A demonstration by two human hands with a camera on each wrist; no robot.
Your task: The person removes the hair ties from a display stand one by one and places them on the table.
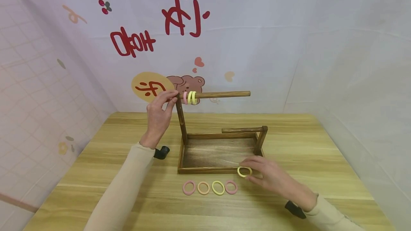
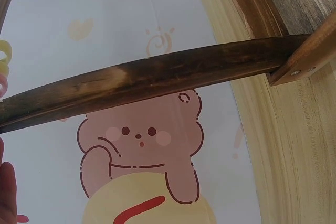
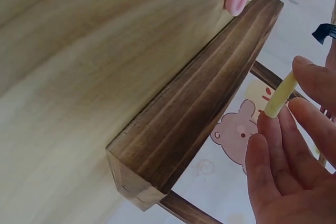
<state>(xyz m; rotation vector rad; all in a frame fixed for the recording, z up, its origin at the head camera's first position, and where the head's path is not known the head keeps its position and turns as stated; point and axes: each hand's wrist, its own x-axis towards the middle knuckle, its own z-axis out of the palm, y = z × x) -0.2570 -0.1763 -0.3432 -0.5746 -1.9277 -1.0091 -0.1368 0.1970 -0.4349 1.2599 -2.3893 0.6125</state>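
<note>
My left hand [image 1: 159,113] grips the top of the tall post [image 1: 181,120] of a wooden stand, with thumb and fingertips at the corner. From that corner a long bar [image 1: 224,95] reaches right, with one pink ring [image 1: 185,98] and two yellow rings [image 1: 194,97] hanging near the post. My right hand [image 1: 273,175] pinches another yellow ring [image 3: 281,98] between thumb and fingers, just in front of the stand's tray [image 1: 205,170]. In the left wrist view only a bit of the left hand [image 2: 7,192] shows at the edge.
Before the tray lies a row of rings: pink [image 1: 189,188], orange [image 1: 203,188], yellow [image 1: 218,188] and pink [image 1: 231,187]. A shorter bar [image 1: 242,130] points left from the low right post [image 1: 261,140]. A printed white cloth [image 1: 257,45] hangs behind the wooden table [image 1: 122,202].
</note>
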